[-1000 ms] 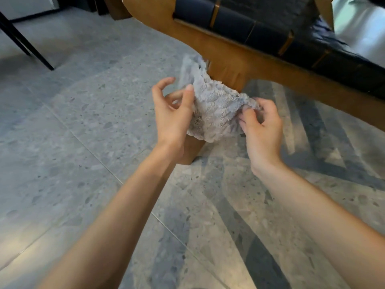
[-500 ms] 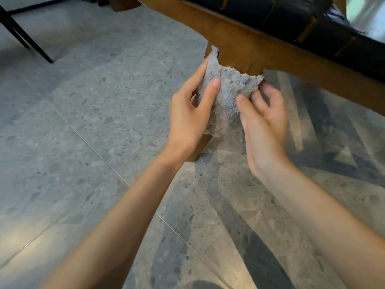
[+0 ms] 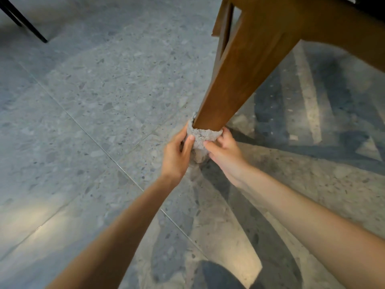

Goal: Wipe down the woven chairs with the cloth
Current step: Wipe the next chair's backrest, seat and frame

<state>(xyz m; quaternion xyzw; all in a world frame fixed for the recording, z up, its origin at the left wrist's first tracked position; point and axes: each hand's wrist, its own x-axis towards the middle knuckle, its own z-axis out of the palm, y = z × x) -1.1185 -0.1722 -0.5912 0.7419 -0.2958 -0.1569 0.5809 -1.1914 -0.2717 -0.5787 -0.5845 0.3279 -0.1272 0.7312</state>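
Note:
A brown wooden chair leg (image 3: 237, 78) slants down from the seat frame at the top right to the floor. A grey fluffy cloth (image 3: 203, 137) is wrapped round the foot of that leg. My left hand (image 3: 177, 155) grips the cloth from the left, thumb across its front. My right hand (image 3: 224, 152) grips it from the right, fingers curled onto the cloth. The very bottom of the leg is hidden by the cloth and my hands. The woven seat is almost out of view at the top right corner.
Grey speckled floor tiles (image 3: 93, 105) spread to the left and below. A thin black furniture leg (image 3: 25, 24) stands at the top left. Dark shadow bands of the chair lie on the floor (image 3: 312, 122) at the right. My knee (image 3: 220, 276) shows at the bottom edge.
Both hands have slid the cloth from the top of the chair leg, just under the seat frame, down to its foot. The view has tilted downward, so the dark seat has left the frame.

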